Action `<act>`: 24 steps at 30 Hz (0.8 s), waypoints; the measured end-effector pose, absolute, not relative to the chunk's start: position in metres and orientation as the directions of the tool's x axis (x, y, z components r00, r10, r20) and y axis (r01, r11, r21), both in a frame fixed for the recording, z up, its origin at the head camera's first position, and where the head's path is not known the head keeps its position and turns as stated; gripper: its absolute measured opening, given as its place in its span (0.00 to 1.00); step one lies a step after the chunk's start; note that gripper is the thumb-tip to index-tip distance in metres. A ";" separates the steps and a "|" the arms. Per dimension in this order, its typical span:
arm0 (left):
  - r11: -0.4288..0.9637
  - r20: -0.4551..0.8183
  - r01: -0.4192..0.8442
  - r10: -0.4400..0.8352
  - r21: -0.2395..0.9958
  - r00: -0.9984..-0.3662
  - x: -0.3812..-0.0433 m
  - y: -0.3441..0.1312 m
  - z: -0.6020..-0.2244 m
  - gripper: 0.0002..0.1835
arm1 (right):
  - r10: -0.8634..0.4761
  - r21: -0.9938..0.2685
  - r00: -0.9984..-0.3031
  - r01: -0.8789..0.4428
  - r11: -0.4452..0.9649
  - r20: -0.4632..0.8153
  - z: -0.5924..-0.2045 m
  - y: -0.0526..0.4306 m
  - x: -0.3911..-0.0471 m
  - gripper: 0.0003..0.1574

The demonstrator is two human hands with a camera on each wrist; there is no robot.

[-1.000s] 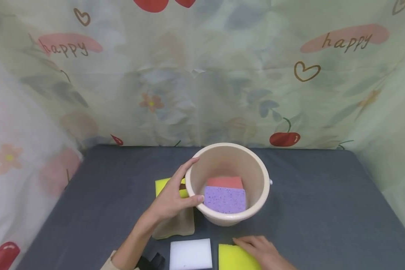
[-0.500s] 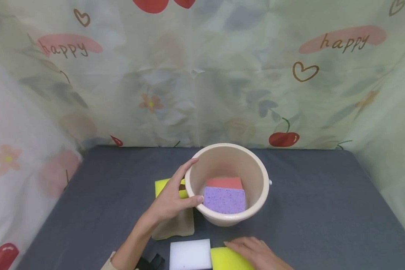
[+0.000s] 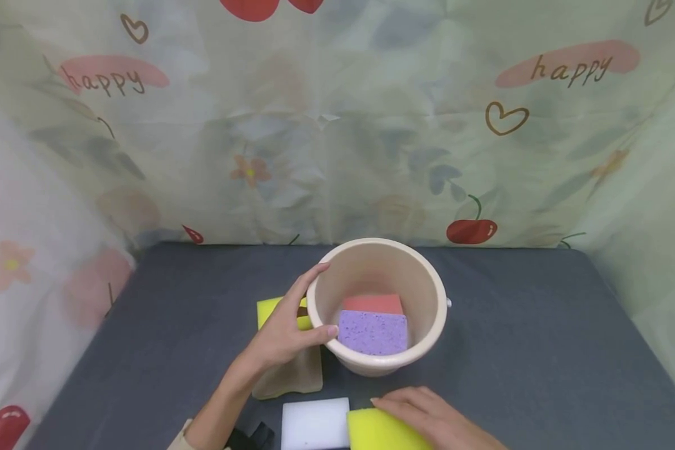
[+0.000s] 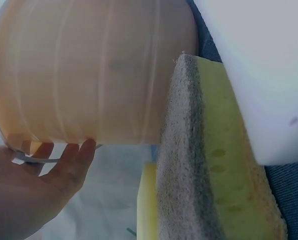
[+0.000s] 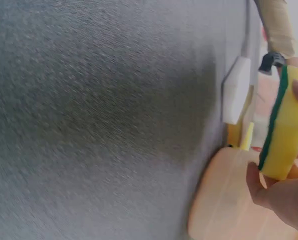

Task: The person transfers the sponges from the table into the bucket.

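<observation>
My left hand (image 3: 281, 331) grips the left rim of a beige bucket (image 3: 422, 284), with its thumb over the edge. In the left wrist view, fingertips (image 4: 88, 147) touch the bucket's outer wall. A purple sponge (image 3: 373, 332) and a red sponge (image 3: 374, 304) lie inside the bucket. My right hand (image 3: 430, 415) holds a yellow sponge (image 3: 385, 431) in front of the bucket. The right wrist view shows a green scouring layer (image 5: 274, 120) on this sponge, pinched between thumb and fingers and raised off the table.
A white sponge (image 3: 315, 425) lies left of the held sponge. Nearer the bucket's left side are a sponge with a tan top (image 3: 292, 378) and a yellow sponge (image 3: 267, 310). A black object (image 3: 259, 437) sits at the front edge. Patterned cloth (image 3: 326, 156) hangs behind the dark table (image 3: 517, 350).
My right hand has carried the yellow sponge leftward, so it now overlaps the white sponge's right edge in the head view. The left hand and the bucket have stayed in place.
</observation>
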State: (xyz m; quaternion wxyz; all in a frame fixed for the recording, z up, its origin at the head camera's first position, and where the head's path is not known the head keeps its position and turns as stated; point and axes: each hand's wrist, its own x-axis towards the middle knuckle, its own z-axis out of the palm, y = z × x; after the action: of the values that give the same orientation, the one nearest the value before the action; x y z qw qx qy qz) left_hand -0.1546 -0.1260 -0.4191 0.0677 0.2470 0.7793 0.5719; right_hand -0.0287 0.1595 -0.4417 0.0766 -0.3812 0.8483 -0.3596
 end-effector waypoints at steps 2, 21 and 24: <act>0.228 0.173 0.304 0.458 0.925 -0.872 -0.154 -0.126 -0.419 0.49 | -0.698 -0.689 -0.705 -0.568 0.450 0.125 -0.434 0.159 -0.027 0.39; 0.234 0.162 0.295 0.460 0.926 -0.873 -0.153 -0.125 -0.417 0.49 | -0.737 -0.571 -0.547 -0.776 0.269 0.397 -0.388 0.157 -0.034 0.40; 0.235 0.170 0.303 0.458 0.924 -0.873 -0.154 -0.125 -0.417 0.49 | -0.746 -0.553 -0.510 -0.801 0.230 0.428 -0.376 0.159 -0.039 0.40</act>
State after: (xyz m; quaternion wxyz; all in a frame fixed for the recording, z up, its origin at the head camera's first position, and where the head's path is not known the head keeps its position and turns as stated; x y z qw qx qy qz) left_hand -0.1541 -0.1252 -0.4175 0.0680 0.2429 0.7827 0.5690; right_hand -0.0391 0.1586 -0.3765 -0.0364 -0.4935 0.7834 -0.3760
